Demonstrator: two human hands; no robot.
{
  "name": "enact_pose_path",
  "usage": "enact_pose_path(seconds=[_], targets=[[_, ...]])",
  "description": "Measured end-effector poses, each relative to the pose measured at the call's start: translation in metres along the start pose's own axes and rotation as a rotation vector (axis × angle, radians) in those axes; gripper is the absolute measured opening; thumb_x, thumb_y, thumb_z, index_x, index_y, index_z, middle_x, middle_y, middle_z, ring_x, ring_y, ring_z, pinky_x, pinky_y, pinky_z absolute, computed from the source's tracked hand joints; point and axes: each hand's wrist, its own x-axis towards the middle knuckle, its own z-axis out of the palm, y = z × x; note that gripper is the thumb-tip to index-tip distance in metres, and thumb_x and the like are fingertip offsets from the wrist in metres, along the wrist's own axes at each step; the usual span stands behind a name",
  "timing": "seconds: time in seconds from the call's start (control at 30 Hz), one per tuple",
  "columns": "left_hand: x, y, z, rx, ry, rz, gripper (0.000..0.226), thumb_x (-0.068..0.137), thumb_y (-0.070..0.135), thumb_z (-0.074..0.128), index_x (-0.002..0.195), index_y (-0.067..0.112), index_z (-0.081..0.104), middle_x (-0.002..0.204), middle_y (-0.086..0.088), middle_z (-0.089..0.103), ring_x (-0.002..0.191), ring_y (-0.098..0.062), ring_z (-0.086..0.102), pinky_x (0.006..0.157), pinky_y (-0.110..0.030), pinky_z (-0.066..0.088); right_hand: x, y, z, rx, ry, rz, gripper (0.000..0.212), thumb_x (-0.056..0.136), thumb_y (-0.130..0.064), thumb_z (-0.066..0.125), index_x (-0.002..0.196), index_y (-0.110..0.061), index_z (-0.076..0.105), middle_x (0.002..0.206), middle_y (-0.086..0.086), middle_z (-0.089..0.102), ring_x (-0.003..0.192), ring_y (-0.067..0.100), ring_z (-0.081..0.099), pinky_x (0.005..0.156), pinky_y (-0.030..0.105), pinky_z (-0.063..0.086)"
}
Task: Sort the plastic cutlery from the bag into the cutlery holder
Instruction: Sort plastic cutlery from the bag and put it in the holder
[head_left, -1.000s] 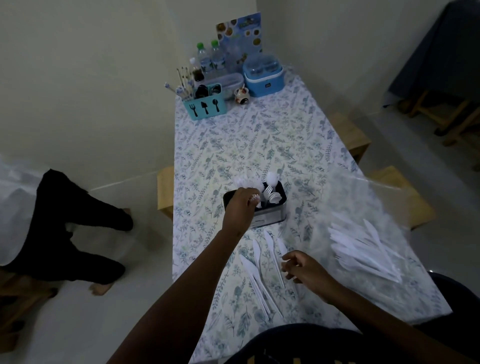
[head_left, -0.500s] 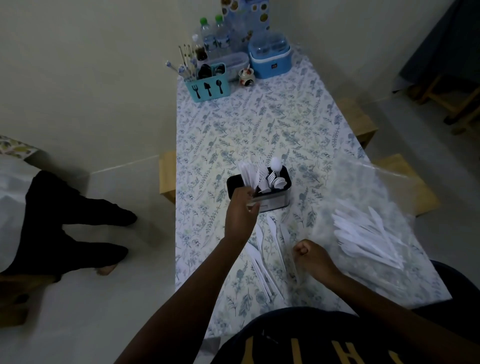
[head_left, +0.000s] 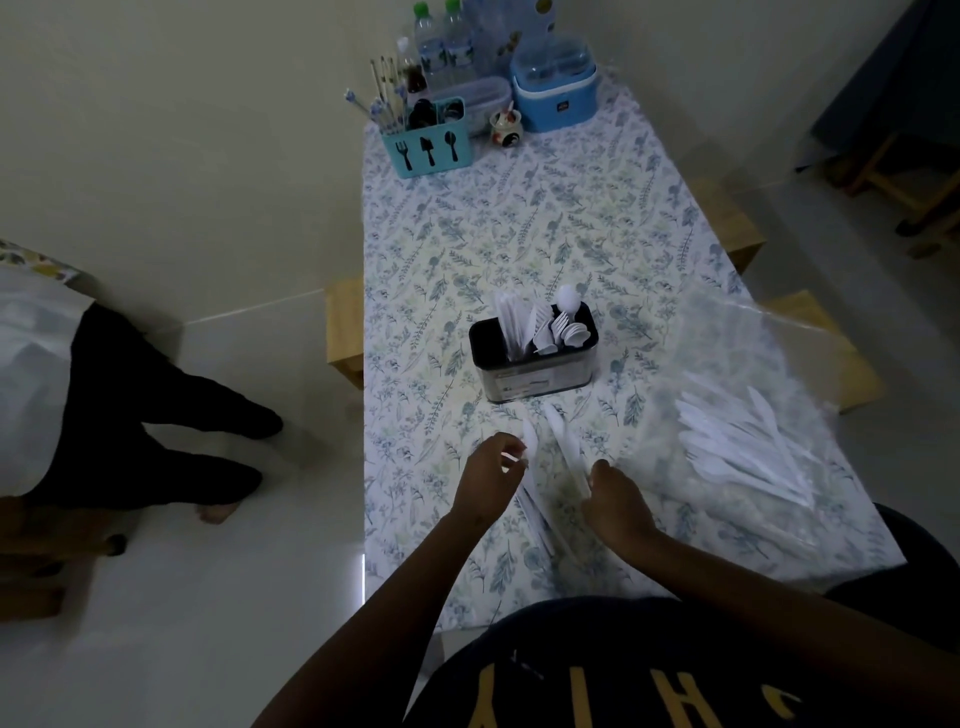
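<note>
A black cutlery holder (head_left: 535, 364) stands mid-table with white plastic knives, forks and spoons upright in it. Several loose white plastic knives (head_left: 563, 441) lie on the cloth just in front of it. My left hand (head_left: 488, 478) hovers over the left knife with its fingers curled at it; whether it grips is unclear. My right hand (head_left: 618, 501) is closed on the handle end of another knife. The clear plastic bag (head_left: 753, 364) lies to the right with several white knives (head_left: 743, 447) inside.
A floral cloth covers the table (head_left: 519, 234). At the far end stand a teal utensil caddy (head_left: 428, 140), water bottles (head_left: 441, 47), a blue lidded box (head_left: 556, 93) and a small jar (head_left: 505, 127). A person's legs (head_left: 156, 415) are on the floor at left. Wooden stools (head_left: 826, 353) flank the table.
My left hand has let go of cutlery in the holder and drawn back to the loose knives. My right hand has shifted slightly toward those knives. The camera tilted down.
</note>
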Motion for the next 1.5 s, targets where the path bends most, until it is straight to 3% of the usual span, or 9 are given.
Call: enact_pose_path(seconds=[0.23,0.43,0.57,0.7,0.8,1.0,1.17,1.33,1.5], targets=[[-0.008,-0.016,-0.004,-0.028,-0.067,-0.053,0.018,0.091,0.022,0.060,0.107,0.012,0.060,0.099,0.002,0.066,0.084,-0.004,0.061,0.069,-0.004,0.041,-0.003,0.000,0.003,0.008,-0.008,-0.010,0.014,0.075,0.001,0.053,0.085,-0.006,0.049,0.079,0.005,0.052,0.075,0.022,0.053,0.052,0.026,0.034],[-0.006,-0.020,-0.008,-0.299,-0.039,-0.260,0.038,0.091,0.035,0.062,0.120,0.011,0.056,0.107,-0.003,0.065,0.102,-0.023,0.064,0.084,-0.040,0.057,-0.013,0.001,-0.001,0.216,-0.018,-0.040,0.013,0.075,-0.004,0.063,0.084,-0.012,0.065,0.077,-0.002,0.062,0.073,0.015,0.058,0.060,0.023,0.041],[-0.003,-0.006,-0.014,-0.549,-0.125,-0.381,0.039,0.092,0.040,0.059,0.120,0.013,0.058,0.109,-0.006,0.065,0.095,-0.018,0.065,0.077,-0.026,0.055,-0.020,-0.003,-0.003,0.259,-0.043,-0.116,0.014,0.077,-0.005,0.065,0.085,-0.016,0.066,0.080,-0.004,0.065,0.072,0.009,0.059,0.062,0.019,0.045],[-0.001,0.002,-0.013,-0.710,-0.226,-0.409,0.022,0.094,0.031,0.059,0.089,0.010,0.063,0.088,-0.007,0.066,0.084,-0.019,0.063,0.077,-0.029,0.053,-0.023,-0.013,-0.006,0.267,-0.033,-0.181,0.011,0.078,-0.007,0.066,0.083,-0.017,0.064,0.079,-0.006,0.063,0.070,0.002,0.057,0.060,0.013,0.041],[0.000,-0.001,-0.011,-0.751,-0.148,-0.449,0.020,0.094,0.021,0.058,0.080,0.008,0.061,0.090,-0.017,0.066,0.081,-0.021,0.066,0.072,-0.025,0.055,-0.022,-0.013,-0.006,0.269,-0.022,-0.189,0.003,0.083,-0.016,0.068,0.082,-0.017,0.065,0.079,-0.007,0.065,0.071,0.003,0.060,0.061,0.014,0.043],[-0.002,-0.008,-0.017,-0.815,-0.049,-0.495,0.016,0.097,0.013,0.052,0.088,0.005,0.062,0.098,-0.020,0.070,0.088,-0.024,0.070,0.075,-0.027,0.056,-0.010,0.010,-0.002,0.188,0.089,-0.019,0.009,0.080,-0.012,0.068,0.078,-0.012,0.059,0.079,0.002,0.057,0.077,0.019,0.058,0.064,0.026,0.039],[-0.010,-0.008,-0.023,-0.839,-0.005,-0.503,0.016,0.099,0.009,0.045,0.088,0.002,0.054,0.094,-0.018,0.072,0.087,-0.024,0.071,0.073,-0.028,0.057,-0.005,0.004,0.004,0.036,0.032,-0.082,0.022,0.076,-0.016,0.075,0.074,-0.016,0.053,0.082,0.003,0.053,0.075,0.020,0.054,0.064,0.027,0.036],[-0.017,-0.016,-0.025,-0.861,0.003,-0.503,0.010,0.098,0.007,0.046,0.089,0.005,0.047,0.083,-0.012,0.073,0.084,-0.021,0.072,0.070,-0.024,0.057,-0.001,0.000,0.007,0.009,0.040,-0.083,0.012,0.079,-0.012,0.068,0.073,-0.009,0.059,0.080,0.010,0.060,0.076,0.024,0.059,0.066,0.034,0.045],[-0.021,-0.013,-0.028,-0.879,0.013,-0.510,0.015,0.094,0.001,0.049,0.081,0.007,0.049,0.086,-0.014,0.068,0.085,-0.022,0.071,0.089,-0.034,0.054,0.003,-0.006,0.004,-0.064,-0.003,-0.059,0.016,0.081,-0.006,0.060,0.064,-0.007,0.059,0.068,0.008,0.059,0.071,0.024,0.060,0.054,0.024,0.039]])
